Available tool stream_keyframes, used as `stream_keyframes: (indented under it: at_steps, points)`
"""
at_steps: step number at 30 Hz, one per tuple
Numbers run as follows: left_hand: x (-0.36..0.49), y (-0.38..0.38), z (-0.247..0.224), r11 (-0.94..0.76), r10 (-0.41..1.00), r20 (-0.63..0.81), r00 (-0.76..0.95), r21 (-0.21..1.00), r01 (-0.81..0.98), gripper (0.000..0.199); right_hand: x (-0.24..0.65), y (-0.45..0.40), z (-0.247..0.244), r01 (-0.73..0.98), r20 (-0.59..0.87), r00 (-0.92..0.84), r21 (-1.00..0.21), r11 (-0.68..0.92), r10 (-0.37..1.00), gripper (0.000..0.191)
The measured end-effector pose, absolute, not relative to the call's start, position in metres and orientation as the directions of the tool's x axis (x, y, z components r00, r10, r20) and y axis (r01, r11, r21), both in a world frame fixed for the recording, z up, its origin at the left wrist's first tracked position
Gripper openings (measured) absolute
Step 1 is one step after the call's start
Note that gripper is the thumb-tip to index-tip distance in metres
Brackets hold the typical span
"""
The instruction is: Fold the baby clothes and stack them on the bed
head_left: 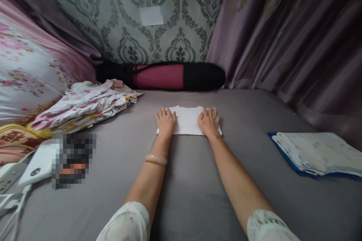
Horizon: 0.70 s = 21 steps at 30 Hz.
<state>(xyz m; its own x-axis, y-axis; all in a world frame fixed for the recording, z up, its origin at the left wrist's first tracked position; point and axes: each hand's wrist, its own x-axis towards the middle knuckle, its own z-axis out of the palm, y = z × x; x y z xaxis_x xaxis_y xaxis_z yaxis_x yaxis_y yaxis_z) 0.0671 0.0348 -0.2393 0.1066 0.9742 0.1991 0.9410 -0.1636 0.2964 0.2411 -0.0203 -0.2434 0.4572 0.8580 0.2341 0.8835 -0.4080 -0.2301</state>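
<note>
A white folded cloth (187,120) lies flat on the grey sheet (192,180), its long side running left to right. On its left end rests my left hand (166,121), palm down with the fingers spread. My right hand (208,121) lies palm down on the right end, its fingers also apart. Between the two hands the middle of the cloth shows. Neither hand grips anything.
Behind the cloth lies a black and dark pink long bag (158,77) along the wall. Folded fabric with a blue edge (319,154) is at the right. Crumpled patterned clothes (90,105), a white charger (39,163) with cables and a blurred-out item are at the left.
</note>
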Motion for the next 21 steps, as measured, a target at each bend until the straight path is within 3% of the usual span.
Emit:
stream_keyframes:
  at_steps: [7, 14, 18, 21]
  points:
    - [0.06, 0.041, -0.244, -0.093, 0.993, 0.095, 0.067, 0.305, 0.948, 0.064, 0.251, -0.021, -0.25, 0.831, 0.212, 0.55, -0.242, -0.501, 0.808, 0.058]
    - [0.059, 0.043, -0.233, -0.095, 0.994, 0.08, 0.08, 0.211, 0.973, 0.058, 0.256, -0.016, -0.241, 0.819, 0.135, 0.56, -0.241, -0.521, 0.817, 0.055]
    - [0.049, 0.067, -0.218, -0.192, 0.978, 0.105, 0.178, 0.14, 0.971, 0.046, 0.275, -0.009, -0.229, 0.881, 0.116, 0.454, -0.206, -0.425, 0.884, 0.045]
    - [0.04, 0.099, -0.211, -0.346, 0.934, -0.043, 0.354, 0.13, 0.929, 0.041, 0.293, -0.002, -0.221, 0.933, 0.021, 0.321, -0.18, -0.312, 0.947, 0.041]
